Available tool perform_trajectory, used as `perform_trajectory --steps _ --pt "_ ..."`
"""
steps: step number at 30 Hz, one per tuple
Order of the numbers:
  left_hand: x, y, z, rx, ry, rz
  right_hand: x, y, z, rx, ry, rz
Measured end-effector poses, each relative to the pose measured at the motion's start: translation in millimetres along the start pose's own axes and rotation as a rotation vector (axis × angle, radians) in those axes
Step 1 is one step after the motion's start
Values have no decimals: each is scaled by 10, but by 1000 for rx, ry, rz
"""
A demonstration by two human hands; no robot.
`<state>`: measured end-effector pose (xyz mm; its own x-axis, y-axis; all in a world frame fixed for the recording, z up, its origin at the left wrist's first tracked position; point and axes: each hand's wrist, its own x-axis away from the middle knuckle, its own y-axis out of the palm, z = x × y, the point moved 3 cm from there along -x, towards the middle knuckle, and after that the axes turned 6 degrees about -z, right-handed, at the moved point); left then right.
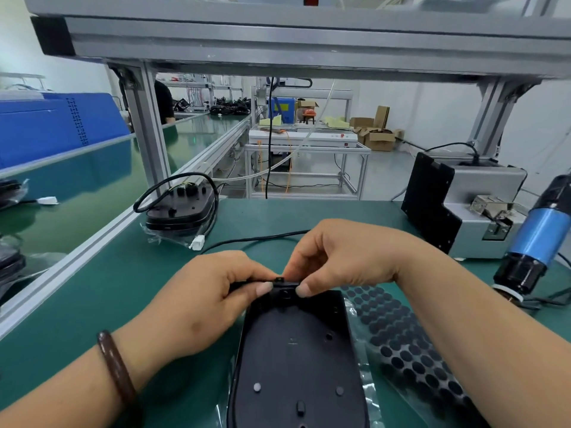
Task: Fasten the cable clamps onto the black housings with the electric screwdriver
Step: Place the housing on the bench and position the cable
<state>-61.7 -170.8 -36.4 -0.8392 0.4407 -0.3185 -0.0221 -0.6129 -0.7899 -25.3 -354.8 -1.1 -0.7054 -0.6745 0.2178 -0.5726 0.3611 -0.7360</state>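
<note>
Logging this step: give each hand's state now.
Left hand: pinches the black cable at the housing's edge.
Right hand: pinches the cable clamp on the housing.

The housing (296, 350), its cable clamp (285, 285) and the cable (256, 239) are all black, on a dark green tabletop (92, 304). Beside them, a clear sheet (401, 335) is patterned with rows of dark grey round dots, and the electric screwdriver (537, 239) is black with a bright blue band. The bracelet (116, 366) is glossy brown, the crates (61, 122) blue, the connector (197, 242) white, and the screw feeder (463, 196) black and silver-grey.
</note>
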Motion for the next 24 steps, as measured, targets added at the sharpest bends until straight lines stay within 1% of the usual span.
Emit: perform_trajectory --steps 3,7,12,14,16,18,20,22,24 --pt "-20 9 4 69 -53 11 2 -4 21 -37 -8 0" --pt "-68 6 13 282 -117 -90 -17 -16 81 -124 -15 3" --pt "-91 7 14 414 -153 -158 -69 12 122 -146 -19 -1" --pt "-123 -2 22 423 -169 -194 -89 24 114 -159 -24 6" --pt "-164 -23 24 359 -182 -234 -62 -17 92 -125 -10 15" --pt "-188 -37 14 262 -175 -254 56 -183 85 -55 16 87" --pt "-174 -26 1 220 -159 -248 271 -461 130 -117 31 262" --pt "-139 3 -23 264 -154 -236 502 -718 228 -217 56 424" --pt "-117 33 -42 297 -157 -229 618 -832 361 -197 171 481"
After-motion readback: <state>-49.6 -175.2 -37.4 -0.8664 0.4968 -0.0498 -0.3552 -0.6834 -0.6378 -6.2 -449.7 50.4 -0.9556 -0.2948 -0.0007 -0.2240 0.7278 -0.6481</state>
